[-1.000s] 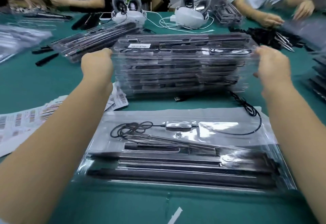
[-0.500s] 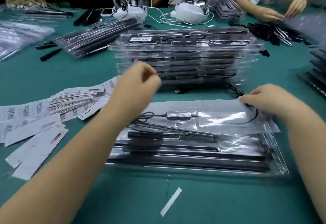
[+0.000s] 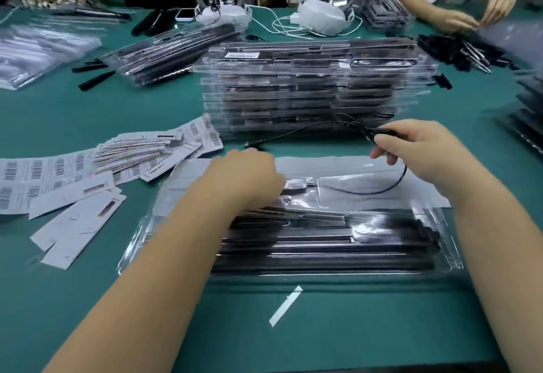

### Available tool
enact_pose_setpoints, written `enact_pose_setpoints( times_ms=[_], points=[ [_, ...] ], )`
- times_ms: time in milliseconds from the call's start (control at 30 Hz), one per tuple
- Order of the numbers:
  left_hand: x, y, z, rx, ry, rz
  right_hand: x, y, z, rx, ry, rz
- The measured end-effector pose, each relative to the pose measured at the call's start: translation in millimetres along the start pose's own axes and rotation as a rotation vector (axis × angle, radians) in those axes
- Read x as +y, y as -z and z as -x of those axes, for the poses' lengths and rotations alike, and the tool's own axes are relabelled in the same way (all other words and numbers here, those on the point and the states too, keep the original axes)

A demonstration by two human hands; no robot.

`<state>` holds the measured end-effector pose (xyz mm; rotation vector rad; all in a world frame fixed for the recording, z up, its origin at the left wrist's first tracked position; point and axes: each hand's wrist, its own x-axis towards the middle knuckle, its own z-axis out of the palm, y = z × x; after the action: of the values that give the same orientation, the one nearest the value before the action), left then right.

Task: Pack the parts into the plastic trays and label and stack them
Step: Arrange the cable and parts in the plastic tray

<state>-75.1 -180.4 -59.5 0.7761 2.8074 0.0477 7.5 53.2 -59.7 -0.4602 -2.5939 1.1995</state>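
Fingers [image 3: 382, 140] of our right hand [image 3: 423, 155] pinch the black cable [image 3: 367, 191] above the open tray [image 3: 338, 243]; our left hand [image 3: 249, 178] presses curled on that tray's far part, its grasp hidden. Behind the tray stands the tray stack [image 3: 308, 90], labels [image 3: 88, 172] to its left on the green surface [image 3: 88, 299].

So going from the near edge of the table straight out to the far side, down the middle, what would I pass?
White paper strip → open tray of black parts → thin black cable → tall stack of filled trays → white headset with its cables.
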Motion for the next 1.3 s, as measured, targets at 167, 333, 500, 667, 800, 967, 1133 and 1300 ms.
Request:
enact_pose_setpoints(
  times_ms=[167,333,500,667,800,967,1133,1300],
  points=[
    [31.5,-9.0,-1.8,-0.016,-0.289,0.343,3.5,-17.7,-5.6,-0.152,-0.096,-0.227],
    [26.0,-25.4,2.0,0.171,-0.395,0.506,8.3,-1.5,-23.9,0.030,0.002,0.120],
    [32.1,-28.3,6.6,0.179,-0.501,0.435,-20.1,4.1,-40.6,0.056,0.185,0.070],
    [36.7,-33.0,5.7,0.121,-0.416,0.634,-49.1,-14.3,-33.9,0.100,0.332,-0.246],
    [37.4,-23.0,3.3,0.280,-0.198,1.196,-49.4,-26.1,-14.9,0.025,0.276,-0.571],
    [4.3,-5.8,-2.6,0.469,-0.030,1.408,-31.4,-44.4,1.9,0.016,0.194,-0.655],
    [8.0,-6.7,0.9,0.412,-0.192,1.441,-14.8,-49.2,6.3,-0.015,0.279,-0.379],
    [7.5,-13.2,-2.2,0.715,-0.429,0.643,-15.1,-51.3,7.2,-0.055,0.404,-0.246]
  ],
)
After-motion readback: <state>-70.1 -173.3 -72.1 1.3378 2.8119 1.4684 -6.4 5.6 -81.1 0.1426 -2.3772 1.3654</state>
